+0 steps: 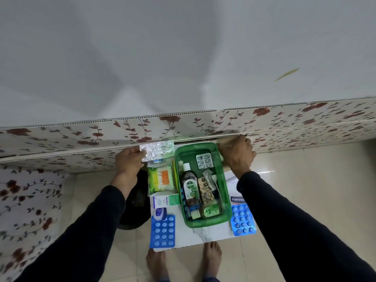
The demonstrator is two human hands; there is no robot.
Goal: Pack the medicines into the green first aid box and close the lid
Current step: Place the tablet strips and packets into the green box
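Observation:
The green first aid box (227,200) stands open on a small white table (203,235). Inside lie a Dettol bottle (190,188), a grey blister pack (204,161), a small green tin (210,210) and some loose sachets. My left hand (129,161) holds a silver blister strip (157,150) just left of the box's far corner. My right hand (237,154) is curled at the box's far right corner. A pale blurred thing shows beside its fingers, and I cannot tell what it is.
Left of the box lie a cotton buds pack (160,180), an Optibex carton (164,201), a blue jar (160,213) and a blue blister pack (162,231). To the right are a Hansaplast box (237,199) and another blue blister pack (243,219). A floral panel (183,127) runs behind.

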